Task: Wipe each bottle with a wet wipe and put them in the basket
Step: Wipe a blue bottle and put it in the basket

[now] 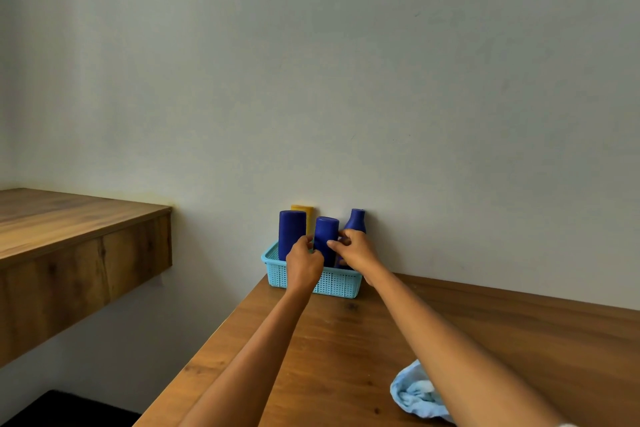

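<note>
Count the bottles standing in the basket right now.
4. Tall blue bottle at left; yellow bottle behind it; middle blue bottle between both hands; narrow-necked blue bottle at right. Hands could hide another.

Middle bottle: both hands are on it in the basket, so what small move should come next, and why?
Probably let go and draw both hands back. The middle bottle already stands upright in the basket, pinched between left hand and right hand.

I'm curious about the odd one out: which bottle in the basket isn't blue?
The yellow bottle, at the back of the basket against the wall, behind the tall blue bottle on the left. The other three are dark blue.
</note>
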Available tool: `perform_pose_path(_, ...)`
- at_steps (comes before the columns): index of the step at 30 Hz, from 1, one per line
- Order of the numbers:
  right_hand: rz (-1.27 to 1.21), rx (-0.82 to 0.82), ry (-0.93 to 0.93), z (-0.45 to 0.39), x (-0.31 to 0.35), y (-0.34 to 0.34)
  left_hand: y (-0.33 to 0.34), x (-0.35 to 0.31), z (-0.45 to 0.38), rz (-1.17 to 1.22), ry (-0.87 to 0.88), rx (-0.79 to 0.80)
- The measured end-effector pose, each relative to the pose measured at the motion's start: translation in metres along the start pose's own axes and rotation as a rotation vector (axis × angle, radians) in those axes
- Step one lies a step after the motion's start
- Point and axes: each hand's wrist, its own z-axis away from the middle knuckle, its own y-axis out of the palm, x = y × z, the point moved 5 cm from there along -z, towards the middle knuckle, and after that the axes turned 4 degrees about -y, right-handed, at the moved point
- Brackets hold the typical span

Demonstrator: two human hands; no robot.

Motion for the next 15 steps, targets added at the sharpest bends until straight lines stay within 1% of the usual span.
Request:
perform_pose_path(5, -0.012, 0.025, 0.006, 0.0017, -0.0023, -0.0035, -0.0005, -0.0024, 0.0009, -0.008, -0.008, 0.010)
perform_pose_path(15, 0.004, 0.065, -0.012, 0.0074, -0.0021, -0.0032, -0.0022, -0.0043, 0.0043, 0.075, -0.029, 0.010)
